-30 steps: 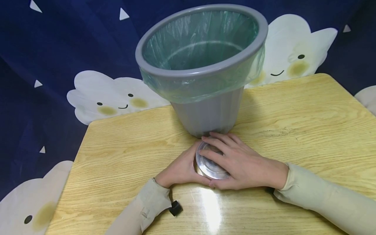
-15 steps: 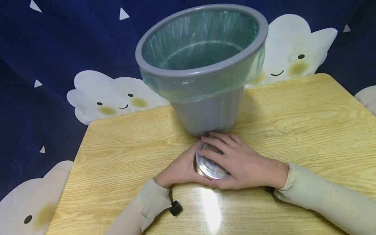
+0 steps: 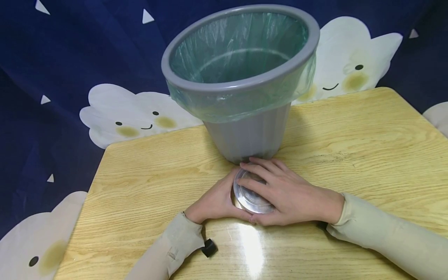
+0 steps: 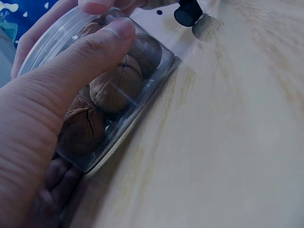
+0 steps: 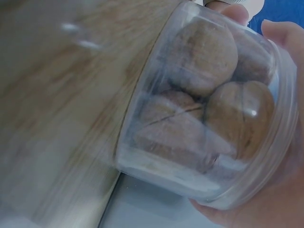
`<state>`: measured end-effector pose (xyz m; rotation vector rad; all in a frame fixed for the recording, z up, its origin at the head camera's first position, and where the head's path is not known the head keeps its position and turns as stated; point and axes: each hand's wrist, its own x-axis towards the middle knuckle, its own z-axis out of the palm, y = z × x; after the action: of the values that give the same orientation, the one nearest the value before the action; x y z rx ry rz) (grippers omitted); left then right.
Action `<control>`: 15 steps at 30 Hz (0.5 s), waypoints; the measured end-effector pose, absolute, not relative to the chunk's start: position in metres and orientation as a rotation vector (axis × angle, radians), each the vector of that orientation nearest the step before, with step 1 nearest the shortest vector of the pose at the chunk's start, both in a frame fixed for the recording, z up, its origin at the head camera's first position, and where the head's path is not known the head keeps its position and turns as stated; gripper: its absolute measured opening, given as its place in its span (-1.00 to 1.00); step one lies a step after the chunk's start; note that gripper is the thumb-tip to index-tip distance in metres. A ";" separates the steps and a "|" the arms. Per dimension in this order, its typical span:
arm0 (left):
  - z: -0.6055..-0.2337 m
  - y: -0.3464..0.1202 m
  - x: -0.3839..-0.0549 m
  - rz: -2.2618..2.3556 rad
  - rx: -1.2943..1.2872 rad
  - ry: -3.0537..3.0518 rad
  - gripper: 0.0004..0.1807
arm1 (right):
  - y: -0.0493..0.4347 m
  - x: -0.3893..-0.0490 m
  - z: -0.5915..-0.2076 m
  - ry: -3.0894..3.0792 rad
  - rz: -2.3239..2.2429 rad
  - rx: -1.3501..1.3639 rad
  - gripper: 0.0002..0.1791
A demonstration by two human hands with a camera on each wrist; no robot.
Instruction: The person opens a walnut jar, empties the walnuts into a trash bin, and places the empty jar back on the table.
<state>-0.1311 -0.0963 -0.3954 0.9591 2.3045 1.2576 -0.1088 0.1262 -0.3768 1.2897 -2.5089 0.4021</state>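
Observation:
A clear, round plastic jar (image 5: 161, 178) with several walnuts (image 5: 202, 59) inside stands on the table in front of the bin. Its round, clear lid (image 3: 250, 200) shows from above in the head view. Around the jar's left side curls my left hand (image 3: 217, 198); in the left wrist view its thumb (image 4: 95, 50) lies across the wall. My right hand (image 3: 288, 196) grips the lid from above and the right, fingers spread over the top and thumb at the near edge. Both thumb tips meet or nearly meet at the near side.
A grey waste bin (image 3: 245, 140) stands just behind the jar, lined with a green plastic bag (image 3: 224, 103) folded over its rim. The light wooden table (image 3: 150, 171) extends to both sides. Behind it hangs a dark blue cloth (image 3: 98, 46) with clouds.

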 end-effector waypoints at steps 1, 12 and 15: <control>-0.395 -0.096 -0.131 1.256 0.958 2.306 0.34 | 0.126 -0.109 -0.377 -2.508 0.404 1.291 -0.18; -0.394 -0.096 -0.130 1.239 0.959 2.322 0.36 | 0.126 -0.110 -0.377 -2.503 0.424 1.294 -0.18; -0.396 -0.096 -0.131 1.241 0.959 2.317 0.37 | 0.127 -0.110 -0.376 -2.509 0.427 1.296 -0.18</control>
<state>-0.1313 -0.0958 -0.3957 0.9589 2.3174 1.2409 -0.1097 0.1267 -0.3764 1.2964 -2.5086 0.4268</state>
